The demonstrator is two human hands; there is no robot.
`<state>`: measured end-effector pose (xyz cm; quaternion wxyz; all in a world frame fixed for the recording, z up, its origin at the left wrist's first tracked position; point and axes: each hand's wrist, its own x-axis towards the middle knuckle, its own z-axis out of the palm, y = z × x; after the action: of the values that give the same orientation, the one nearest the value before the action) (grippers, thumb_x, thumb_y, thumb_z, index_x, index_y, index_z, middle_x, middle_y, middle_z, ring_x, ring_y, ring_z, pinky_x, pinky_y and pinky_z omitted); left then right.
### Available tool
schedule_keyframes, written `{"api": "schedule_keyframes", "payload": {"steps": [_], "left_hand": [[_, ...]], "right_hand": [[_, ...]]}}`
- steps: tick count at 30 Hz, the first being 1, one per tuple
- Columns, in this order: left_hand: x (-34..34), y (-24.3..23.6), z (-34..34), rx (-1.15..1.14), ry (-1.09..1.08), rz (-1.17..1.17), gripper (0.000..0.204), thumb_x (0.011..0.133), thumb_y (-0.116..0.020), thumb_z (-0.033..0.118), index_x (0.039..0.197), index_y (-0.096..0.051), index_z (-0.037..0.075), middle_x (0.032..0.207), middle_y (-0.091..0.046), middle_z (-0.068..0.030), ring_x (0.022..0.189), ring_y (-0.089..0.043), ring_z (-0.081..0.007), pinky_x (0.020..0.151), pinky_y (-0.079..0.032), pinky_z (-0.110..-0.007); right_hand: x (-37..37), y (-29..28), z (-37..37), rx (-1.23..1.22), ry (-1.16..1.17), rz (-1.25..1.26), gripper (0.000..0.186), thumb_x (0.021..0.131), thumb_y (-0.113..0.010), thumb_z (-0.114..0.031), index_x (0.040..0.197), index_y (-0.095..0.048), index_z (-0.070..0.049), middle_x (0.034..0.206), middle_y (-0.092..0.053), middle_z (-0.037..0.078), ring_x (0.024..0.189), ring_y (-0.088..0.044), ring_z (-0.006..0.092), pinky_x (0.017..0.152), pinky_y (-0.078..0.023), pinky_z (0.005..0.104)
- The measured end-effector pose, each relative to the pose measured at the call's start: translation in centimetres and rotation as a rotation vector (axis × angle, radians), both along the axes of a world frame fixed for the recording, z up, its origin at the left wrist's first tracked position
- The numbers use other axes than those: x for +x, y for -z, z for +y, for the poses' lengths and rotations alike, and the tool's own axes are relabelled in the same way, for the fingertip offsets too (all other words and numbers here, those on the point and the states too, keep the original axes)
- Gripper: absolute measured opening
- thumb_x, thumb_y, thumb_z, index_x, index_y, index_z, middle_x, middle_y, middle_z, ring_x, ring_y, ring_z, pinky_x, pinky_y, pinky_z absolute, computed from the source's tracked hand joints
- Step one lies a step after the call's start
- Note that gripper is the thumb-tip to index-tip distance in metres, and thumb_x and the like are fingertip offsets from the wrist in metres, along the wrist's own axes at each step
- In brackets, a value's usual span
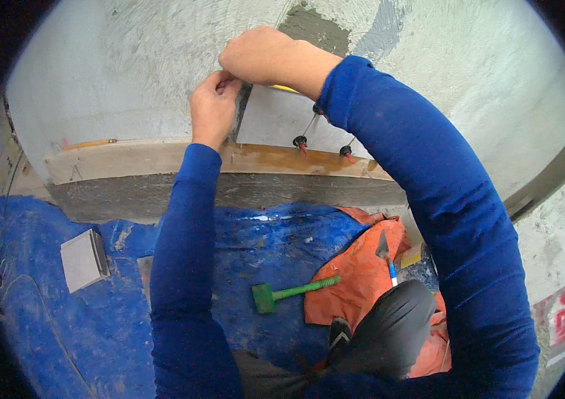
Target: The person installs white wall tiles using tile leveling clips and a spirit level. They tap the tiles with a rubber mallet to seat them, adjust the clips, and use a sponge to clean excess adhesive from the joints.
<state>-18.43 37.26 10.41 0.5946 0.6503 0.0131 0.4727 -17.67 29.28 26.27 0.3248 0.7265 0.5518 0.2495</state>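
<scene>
Both my hands are raised against the wall at the left edge of a white tile (272,120). My left hand (210,113) is closed, its thumb and fingertips pinched together beside the tile; what they hold, if anything, is hidden. Just above it, my right hand (252,53) is curled, back toward me, with its fingertips out of sight. Grey mortar lines the tile's left edge. A bit of something yellow (285,88) shows under my right wrist. Along the tile's right and lower parts sit black levelling knobs with red tips (300,143).
A wooden batten (262,159) runs beneath the tile, with a pencil (89,143) on its left. Below, a blue tarp (242,233) carries a green mallet (295,292), stacked tiles (84,259) and an orange cloth (335,272) with a pointed trowel (385,256).
</scene>
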Motion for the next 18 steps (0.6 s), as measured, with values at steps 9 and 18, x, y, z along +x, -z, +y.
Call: {"api": "schedule_keyframes", "payload": {"steps": [9, 18], "left_hand": [[0.7, 0.8, -0.1, 0.063, 0.024, -0.015, 0.025, 0.09, -0.069, 0.017, 0.104, -0.075, -0.003, 0.096, -0.075, -0.0197, 0.084, -0.07, -0.0232, 0.077, -0.053, -0.036], [1.8, 1.5, -0.5, 0.243, -0.059, 0.044, 0.021, 0.089, -0.068, 0.016, 0.103, -0.077, 0.004, 0.099, -0.07, -0.0219, 0.091, -0.069, -0.0349, 0.083, -0.053, -0.041]], "right_hand": [[0.6, 0.0, 1.7, -0.029, -0.003, -0.037, 0.017, 0.08, -0.071, -0.013, 0.092, -0.075, -0.002, 0.094, -0.074, 0.019, 0.091, -0.073, 0.0361, 0.076, -0.06, 0.0447], [1.5, -0.1, 1.7, -0.092, 0.043, -0.053, 0.018, 0.083, -0.067, -0.013, 0.094, -0.075, -0.001, 0.096, -0.074, 0.02, 0.093, -0.073, 0.0366, 0.078, -0.06, 0.0445]]}}
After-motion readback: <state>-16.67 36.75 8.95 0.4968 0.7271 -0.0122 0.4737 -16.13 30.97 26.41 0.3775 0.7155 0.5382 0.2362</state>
